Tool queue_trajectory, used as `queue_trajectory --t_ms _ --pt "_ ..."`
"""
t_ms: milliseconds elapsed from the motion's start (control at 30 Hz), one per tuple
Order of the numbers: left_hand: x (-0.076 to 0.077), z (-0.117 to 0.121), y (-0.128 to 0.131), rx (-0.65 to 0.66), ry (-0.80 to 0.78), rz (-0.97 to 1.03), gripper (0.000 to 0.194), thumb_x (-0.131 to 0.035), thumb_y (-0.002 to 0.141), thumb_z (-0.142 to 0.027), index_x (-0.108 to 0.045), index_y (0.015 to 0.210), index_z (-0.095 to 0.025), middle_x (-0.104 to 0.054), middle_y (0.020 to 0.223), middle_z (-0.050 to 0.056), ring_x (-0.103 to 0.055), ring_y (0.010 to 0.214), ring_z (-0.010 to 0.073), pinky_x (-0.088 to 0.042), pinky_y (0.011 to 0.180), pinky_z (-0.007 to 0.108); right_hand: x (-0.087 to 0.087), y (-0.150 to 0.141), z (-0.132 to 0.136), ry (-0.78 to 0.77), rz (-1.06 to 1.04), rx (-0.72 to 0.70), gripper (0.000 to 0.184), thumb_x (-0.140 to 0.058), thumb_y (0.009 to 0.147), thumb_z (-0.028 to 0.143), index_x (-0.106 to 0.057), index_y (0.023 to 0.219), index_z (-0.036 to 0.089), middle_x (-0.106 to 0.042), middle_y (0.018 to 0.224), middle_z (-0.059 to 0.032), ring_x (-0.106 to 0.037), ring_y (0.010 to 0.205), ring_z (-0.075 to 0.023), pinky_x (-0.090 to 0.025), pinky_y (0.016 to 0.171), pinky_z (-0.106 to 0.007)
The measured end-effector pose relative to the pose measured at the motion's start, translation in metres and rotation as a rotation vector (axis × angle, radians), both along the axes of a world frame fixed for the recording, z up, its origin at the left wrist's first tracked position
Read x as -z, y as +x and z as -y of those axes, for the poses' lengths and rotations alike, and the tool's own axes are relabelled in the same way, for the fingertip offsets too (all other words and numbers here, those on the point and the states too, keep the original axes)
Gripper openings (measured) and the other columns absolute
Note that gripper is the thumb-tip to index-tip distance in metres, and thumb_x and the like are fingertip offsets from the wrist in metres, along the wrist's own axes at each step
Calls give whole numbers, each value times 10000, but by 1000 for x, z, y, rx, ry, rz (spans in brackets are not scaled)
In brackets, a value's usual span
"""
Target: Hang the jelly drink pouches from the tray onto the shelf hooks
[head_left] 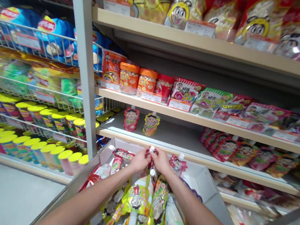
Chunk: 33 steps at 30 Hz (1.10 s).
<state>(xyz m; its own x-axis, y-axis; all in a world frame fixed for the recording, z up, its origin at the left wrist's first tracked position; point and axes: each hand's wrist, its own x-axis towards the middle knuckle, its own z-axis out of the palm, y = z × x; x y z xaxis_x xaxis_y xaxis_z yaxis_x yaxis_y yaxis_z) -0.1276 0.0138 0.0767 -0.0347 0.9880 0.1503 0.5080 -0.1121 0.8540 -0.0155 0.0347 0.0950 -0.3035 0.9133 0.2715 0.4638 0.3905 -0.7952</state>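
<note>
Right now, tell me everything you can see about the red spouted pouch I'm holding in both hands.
The red pouch is a small, glossy, soft drink-style pack that looks like plastic film, with a white screw cap on a spout at its top. It is held roughly upright above the open cardboard box of similar pouches, in front of the lower shelf. The left hand grips its left side and the right hand its right, fingers covering most of the print, so the design cannot be read.

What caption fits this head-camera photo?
Both hands, left and right, grip a red spouted pouch over a box of pouches.
</note>
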Motion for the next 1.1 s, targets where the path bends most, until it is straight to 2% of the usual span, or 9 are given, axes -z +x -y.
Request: queue_trajectory --t_ms 133,333,533,633,800,867,933,1033,1100 --pt "-4 11 7 43 -46 34 383 -434 638 -141 -522 1010 -111 -609 915 88 -550 806 168 -399 751 263 3 -2 6 0 -38 81 213 -441 680 188 -576 842 168 -623 758 -29 -559 676 -147 -415 641 -245" --pt "-5 16 11 1 88 33 337 -381 697 -154 -547 989 -134 -612 919 74 -540 818 163 -385 759 262 1 -1 16 -18 -215 101 211 -467 668 235 -564 834 148 -624 747 -34 -569 650 -145 -435 614 -244" --pt "-3 9 -5 -85 176 340 288 -398 719 -257 -590 891 -129 -631 777 43 -551 703 152 -416 668 260 -6 12 16 106 -243 167 288 -476 680 254 -552 938 152 -595 934 -71 -559 792 -161 -424 737 -291" --pt "-13 8 -14 -78 215 510 278 -452 692 -292 -595 860 -123 -629 775 43 -550 685 145 -418 654 253 -5 14 17 117 -239 126 362 -476 688 248 -504 1038 156 -548 1044 -83 -525 904 -169 -395 811 -308" --pt "-36 16 -19 -41 239 697 261 -521 647 -294 -587 827 -117 -623 733 31 -536 649 122 -412 644 238 0 7 22 83 -315 -3 405 -464 700 223 -446 1104 198 -540 1064 -54 -504 958 -160 -379 845 -310" --pt "-44 20 -20 -22 236 753 241 -534 637 -287 -580 800 -115 -613 685 16 -523 604 105 -408 612 224 0 5 24 61 -366 -39 415 -441 716 222 -415 1130 201 -559 1026 -49 -520 925 -148 -398 817 -297" --pt "-49 24 -21 -13 237 771 217 -538 637 -286 -575 767 -117 -588 621 -7 -494 542 82 -395 555 198 -1 5 26 32 -353 -76 342 -425 723 228 -480 1058 188 -587 948 -43 -539 861 -145 -423 764 -278" --pt "-51 27 -23 -36 224 787 204 -538 640 -300 -564 729 -119 -533 533 -37 -429 451 53 -349 464 167 -1 5 30 -123 -276 -80 245 -394 728 262 -570 866 162 -595 724 -23 -537 597 -120 -454 544 -234" --pt "-49 27 -24 -48 209 822 207 -540 640 -309 -555 720 -118 -519 526 -42 -416 439 47 -341 451 163 -2 4 33 -243 -277 -80 269 -379 729 275 -553 905 169 -567 647 -1 -467 457 -86 -415 422 -200"
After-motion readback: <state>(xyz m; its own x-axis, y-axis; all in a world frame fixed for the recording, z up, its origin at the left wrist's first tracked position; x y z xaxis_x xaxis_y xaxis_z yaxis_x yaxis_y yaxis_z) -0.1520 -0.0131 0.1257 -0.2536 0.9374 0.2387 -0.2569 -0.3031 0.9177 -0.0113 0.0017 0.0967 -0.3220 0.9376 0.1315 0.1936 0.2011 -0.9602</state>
